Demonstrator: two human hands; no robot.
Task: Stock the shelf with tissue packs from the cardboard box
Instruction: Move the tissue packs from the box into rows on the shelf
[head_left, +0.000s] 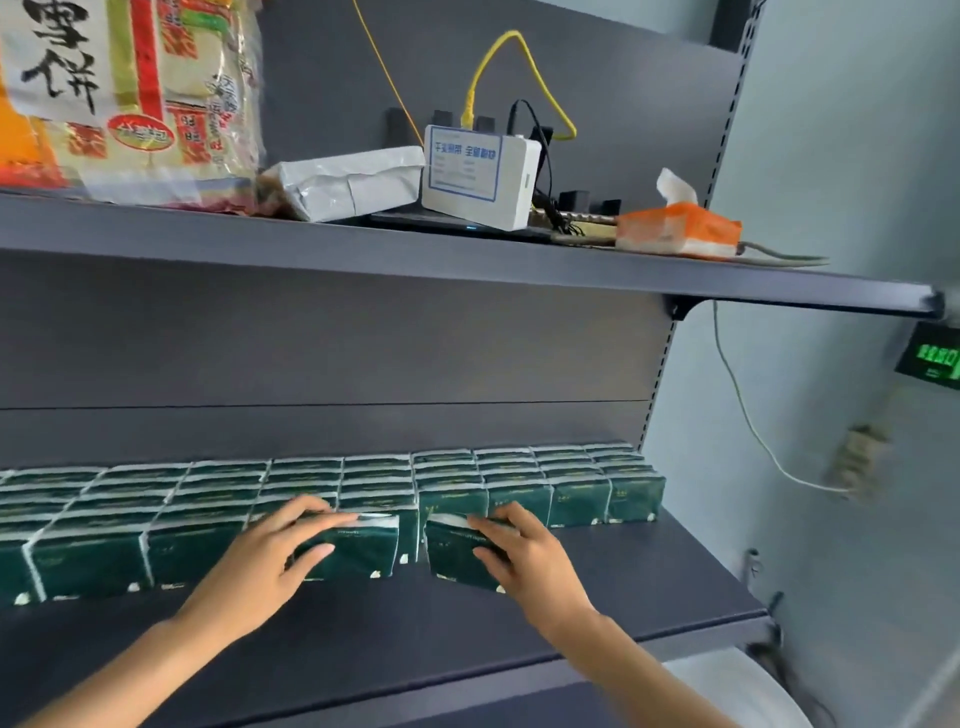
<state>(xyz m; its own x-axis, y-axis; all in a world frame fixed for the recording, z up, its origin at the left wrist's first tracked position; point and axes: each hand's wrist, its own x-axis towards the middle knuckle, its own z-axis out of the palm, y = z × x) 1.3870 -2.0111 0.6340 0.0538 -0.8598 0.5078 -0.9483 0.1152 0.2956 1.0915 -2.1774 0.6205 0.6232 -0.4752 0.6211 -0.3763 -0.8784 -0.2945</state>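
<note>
Left hand (270, 551) gripped one dark green tissue pack (358, 551) at the row front; right hand (524, 556) gripped a tilted pack (457, 558) beside it, both on the lower shelf (597, 597).

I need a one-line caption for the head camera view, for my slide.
Both hands, left hand and right hand, set green tissue packs into the front row on the lower shelf.

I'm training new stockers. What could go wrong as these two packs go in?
1. The right hand grips a tilted pack; pushed in crooked, it may jam against the rows behind.
2. The left hand holds its pack close beside; squaring one could nudge the other out of line.
</note>
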